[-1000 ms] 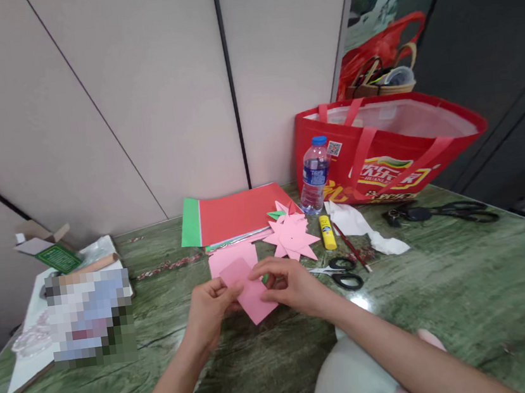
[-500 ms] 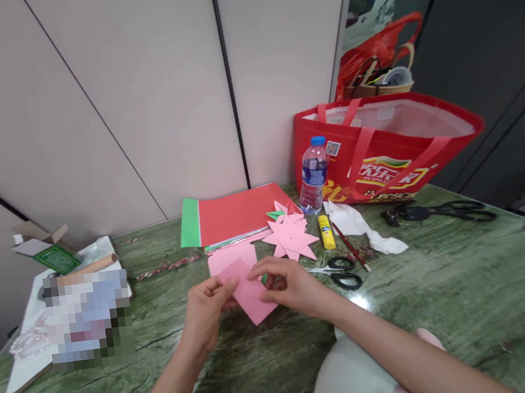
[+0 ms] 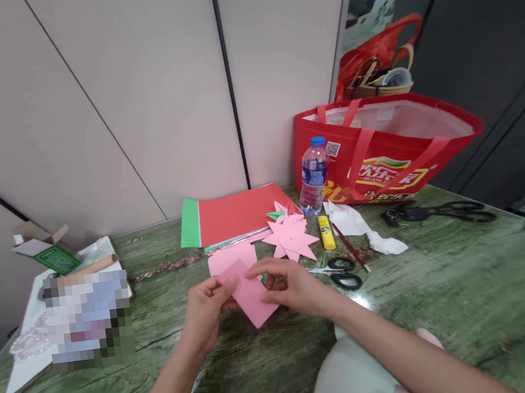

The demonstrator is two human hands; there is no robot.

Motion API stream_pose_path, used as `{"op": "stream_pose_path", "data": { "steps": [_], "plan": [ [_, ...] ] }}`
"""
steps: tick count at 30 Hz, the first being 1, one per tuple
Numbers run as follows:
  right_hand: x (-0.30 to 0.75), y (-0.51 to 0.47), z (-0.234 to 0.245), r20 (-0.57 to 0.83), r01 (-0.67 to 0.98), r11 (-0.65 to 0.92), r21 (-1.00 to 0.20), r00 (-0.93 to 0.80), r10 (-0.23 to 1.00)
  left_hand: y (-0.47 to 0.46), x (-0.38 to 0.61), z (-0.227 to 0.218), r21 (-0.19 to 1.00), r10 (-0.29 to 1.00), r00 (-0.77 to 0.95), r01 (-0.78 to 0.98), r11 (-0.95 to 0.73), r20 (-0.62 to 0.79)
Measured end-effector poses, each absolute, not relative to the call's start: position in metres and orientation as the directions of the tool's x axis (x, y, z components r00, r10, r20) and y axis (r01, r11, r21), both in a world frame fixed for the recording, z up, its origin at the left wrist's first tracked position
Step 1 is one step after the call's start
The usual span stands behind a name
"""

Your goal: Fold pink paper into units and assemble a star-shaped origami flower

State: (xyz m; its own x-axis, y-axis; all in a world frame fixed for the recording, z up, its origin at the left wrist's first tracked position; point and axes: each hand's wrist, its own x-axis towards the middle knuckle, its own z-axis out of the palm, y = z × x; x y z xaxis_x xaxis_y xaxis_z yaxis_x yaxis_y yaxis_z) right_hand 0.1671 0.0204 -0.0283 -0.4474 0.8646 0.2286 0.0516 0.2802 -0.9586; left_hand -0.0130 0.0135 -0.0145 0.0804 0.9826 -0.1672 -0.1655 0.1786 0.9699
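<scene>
A pink sheet of paper (image 3: 252, 300) is held up, tilted, between both hands above the table. My left hand (image 3: 209, 305) pinches its left edge, thumb on top. At its right side my right hand (image 3: 290, 285) has thumb and fingers closed on the edge, with the index finger lying near the upper part. Behind the sheet lies more pink paper (image 3: 232, 257), partly covered. Just beyond my right hand is a pink pointed paper star (image 3: 290, 237), with small green and red folded pieces at its top.
Black-handled scissors (image 3: 341, 273), a yellow glue stick (image 3: 327, 233) and a dark red pencil (image 3: 351, 247) lie to the right. Behind stand a water bottle (image 3: 314, 177) and a red bag (image 3: 392, 161). Red and green paper (image 3: 240, 213) lies near the wall; a green box (image 3: 54, 254) sits left.
The pink sheet has tilted very slightly, its lower corner a little nearer me. Both hands keep almost the same place and grip.
</scene>
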Motion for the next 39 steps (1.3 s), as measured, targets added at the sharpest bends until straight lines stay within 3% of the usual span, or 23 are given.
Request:
{"op": "stream_pose_path", "data": {
  "steps": [10, 18, 25, 32, 36, 39],
  "plan": [
    [0.166, 0.022, -0.030, 0.227, 0.024, 0.264, -0.964, -0.441, 0.868, 0.014, -0.012, -0.013, 0.959, 0.986, 0.027, -0.230, 0.167, -0.165],
    [0.165, 0.025, -0.034, 0.217, -0.003, 0.231, -0.973, -0.359, 0.908, 0.009, -0.006, -0.017, 0.944, 0.937, 0.240, -0.150, 0.295, -0.255],
    [0.160, 0.024, -0.037, 0.208, -0.050, 0.202, -0.978, -0.336, 0.919, 0.007, -0.003, -0.018, 0.948, 0.953, 0.202, -0.179, 0.262, -0.225],
    [0.160, 0.027, -0.039, 0.201, -0.034, 0.198, -0.980, -0.224, 0.954, 0.004, 0.000, -0.023, 0.937, 0.923, 0.303, -0.179, 0.301, -0.239],
    [0.158, 0.028, -0.040, 0.208, -0.045, 0.203, -0.978, -0.219, 0.953, 0.003, 0.005, -0.024, 0.952, 0.948, 0.241, -0.173, 0.254, -0.209],
    [0.157, 0.028, -0.043, 0.202, -0.017, 0.204, -0.979, -0.228, 0.952, 0.005, 0.004, -0.023, 0.990, 0.979, 0.153, -0.005, 0.140, -0.138]
  ]
}}
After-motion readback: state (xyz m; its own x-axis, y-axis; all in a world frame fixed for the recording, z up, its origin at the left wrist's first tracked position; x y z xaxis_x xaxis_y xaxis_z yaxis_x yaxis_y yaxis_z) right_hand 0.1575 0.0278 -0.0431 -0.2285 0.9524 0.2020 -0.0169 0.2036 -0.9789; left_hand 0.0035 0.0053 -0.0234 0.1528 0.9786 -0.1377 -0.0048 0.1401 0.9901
